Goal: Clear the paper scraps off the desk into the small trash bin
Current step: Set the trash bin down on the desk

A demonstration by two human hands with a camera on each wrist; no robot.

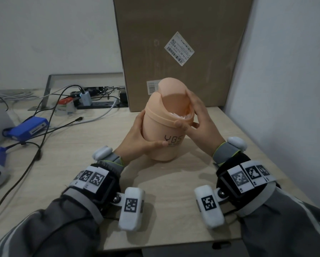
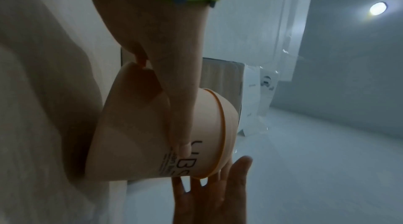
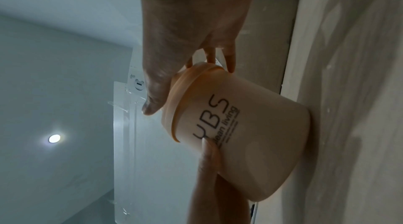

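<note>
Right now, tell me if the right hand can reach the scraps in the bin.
Probably yes: the swing lid is tipped open, the right hand holds the rim beside the scraps, and the left hand steadies the bin.

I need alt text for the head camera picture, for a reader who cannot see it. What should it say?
Two hands hold a small peach trash bin on a light wooden desk: the left hand grips its body, the right hand holds its lid rim, and white paper scraps show inside. A tall cardboard box stands behind it.
</note>
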